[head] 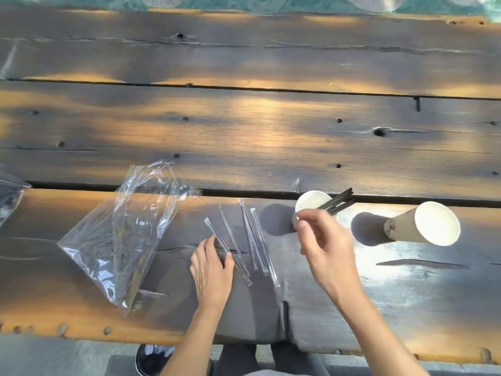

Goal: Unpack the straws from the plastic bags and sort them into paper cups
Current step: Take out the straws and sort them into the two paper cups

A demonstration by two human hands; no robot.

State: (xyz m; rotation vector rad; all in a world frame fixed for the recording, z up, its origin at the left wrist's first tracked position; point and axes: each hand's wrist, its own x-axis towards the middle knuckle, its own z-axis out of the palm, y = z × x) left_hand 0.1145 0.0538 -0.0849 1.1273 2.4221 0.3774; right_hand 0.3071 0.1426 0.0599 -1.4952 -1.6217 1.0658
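Note:
Several thin straws in clear wrappers (250,240) lie side by side on the wooden table. My left hand (212,270) rests flat on the table, fingertips touching the leftmost wrapped straw (225,249). My right hand (322,240) hovers over a white paper cup (311,203) and pinches the lower ends of several dark straws (340,202) that stick out of the cup toward the upper right. A second paper cup (428,225) stands to the right with nothing showing inside. A crumpled clear plastic bag (124,234) lies to the left.
Another clear plastic bag (8,194) pokes in at the left edge. The table (244,131) is made of wide planks with dark gaps between them. My legs and a shoe (151,359) show below the front edge.

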